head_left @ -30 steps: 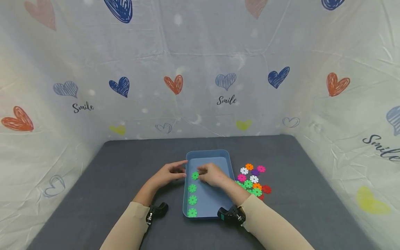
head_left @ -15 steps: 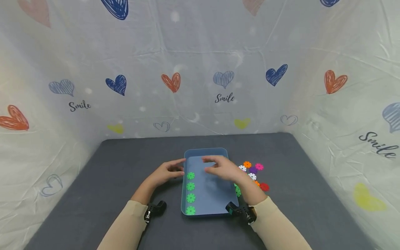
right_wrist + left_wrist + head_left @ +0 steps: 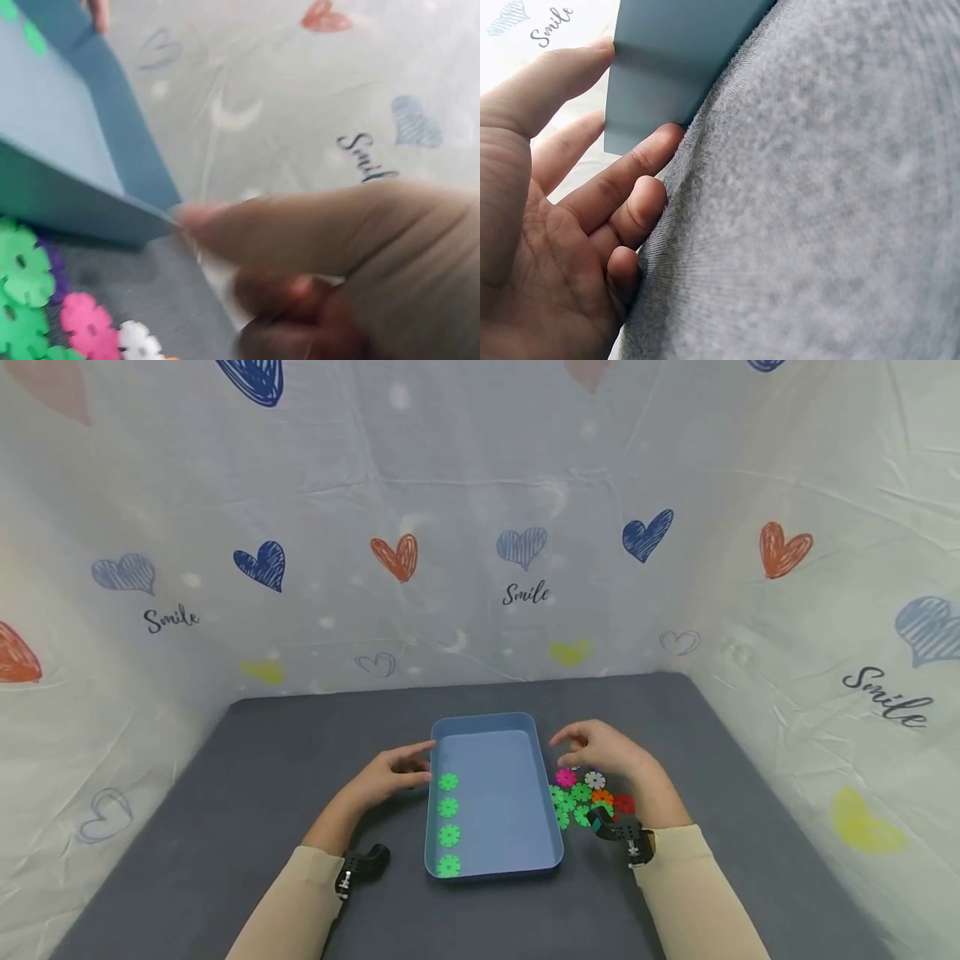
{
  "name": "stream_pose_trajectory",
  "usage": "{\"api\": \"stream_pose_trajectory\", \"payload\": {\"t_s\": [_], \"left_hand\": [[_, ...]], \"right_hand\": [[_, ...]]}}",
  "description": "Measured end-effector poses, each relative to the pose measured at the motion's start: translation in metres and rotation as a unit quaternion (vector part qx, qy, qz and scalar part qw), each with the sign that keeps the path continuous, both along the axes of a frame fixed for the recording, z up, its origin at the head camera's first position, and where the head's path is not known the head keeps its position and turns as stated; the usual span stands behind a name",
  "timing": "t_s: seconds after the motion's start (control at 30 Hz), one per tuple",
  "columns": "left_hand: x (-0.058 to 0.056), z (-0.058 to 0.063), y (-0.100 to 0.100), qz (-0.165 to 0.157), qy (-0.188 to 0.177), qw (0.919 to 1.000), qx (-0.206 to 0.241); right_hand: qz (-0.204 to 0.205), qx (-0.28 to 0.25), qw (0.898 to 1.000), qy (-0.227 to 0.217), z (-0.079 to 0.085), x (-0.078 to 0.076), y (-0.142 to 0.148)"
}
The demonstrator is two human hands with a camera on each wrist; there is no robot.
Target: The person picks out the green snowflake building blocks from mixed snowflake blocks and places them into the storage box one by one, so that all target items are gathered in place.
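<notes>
Right of the tray, the right hand hovers over a crowded heap

Inside the tray, along its left wall, four green pieces lie in a spaced row from the near corner to about the middle. Outside its right wall, on the table, lies the heap: many green, with a pink piece, a white piece, an orange piece, a red piece and, by the wall, a purple piece. Some overlap.

The right hand's thumb and forefinger stand apart at the tips; nothing shows between them, though its wrist view is blurred. The left hand reaches to the tray's left rim, thumb and forefinger spread and fairly straight, seemingly touching it but gripping nothing.

Trouble seems likeliest at the heap. Overlapping thin pieces could come up two at once if fingers pinch where the hand blocks sight. The black wrist device hangs above the heap's near side and could sweep pieces away if the forearm drops. A bump on the right wall, or a push at the left rim, could shift the tray and skew the row, since its pieces look loose.
</notes>
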State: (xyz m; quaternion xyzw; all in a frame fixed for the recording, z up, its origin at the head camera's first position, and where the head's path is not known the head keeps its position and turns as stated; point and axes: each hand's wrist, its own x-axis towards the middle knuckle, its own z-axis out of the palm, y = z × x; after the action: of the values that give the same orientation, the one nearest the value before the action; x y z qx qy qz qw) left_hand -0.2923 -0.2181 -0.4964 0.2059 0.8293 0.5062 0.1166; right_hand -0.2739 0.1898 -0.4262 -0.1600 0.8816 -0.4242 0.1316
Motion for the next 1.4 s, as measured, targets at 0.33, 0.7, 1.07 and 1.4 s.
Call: {"api": "stream_pose_trajectory", "payload": {"t_s": [0.33, 0.7, 1.07, 1.4], "left_hand": [[0.000, -0.002, -0.001, -0.006, -0.003, 0.9999, 0.009], [-0.004, 0.001, 0.000, -0.006, -0.002, 1.0000, 0.003], [0.000, 0.000, -0.001, -0.001, -0.007, 1.0000, 0.000], [0.000, 0.001, -0.001, -0.001, -0.002, 1.0000, 0.008]], "right_hand": [[0.048, 0.092, 0.992, -0.073, -0.022, 0.004, -0.022], [0.029, 0.054, 0.997, -0.050, -0.006, 0.003, -0.006], [0.001, -0.090, 0.996, 0.001, 0.030, 0.008, -0.006], [0.018, -0.194, 0.980, 0.027, 0.054, -0.002, -0.047]]}}
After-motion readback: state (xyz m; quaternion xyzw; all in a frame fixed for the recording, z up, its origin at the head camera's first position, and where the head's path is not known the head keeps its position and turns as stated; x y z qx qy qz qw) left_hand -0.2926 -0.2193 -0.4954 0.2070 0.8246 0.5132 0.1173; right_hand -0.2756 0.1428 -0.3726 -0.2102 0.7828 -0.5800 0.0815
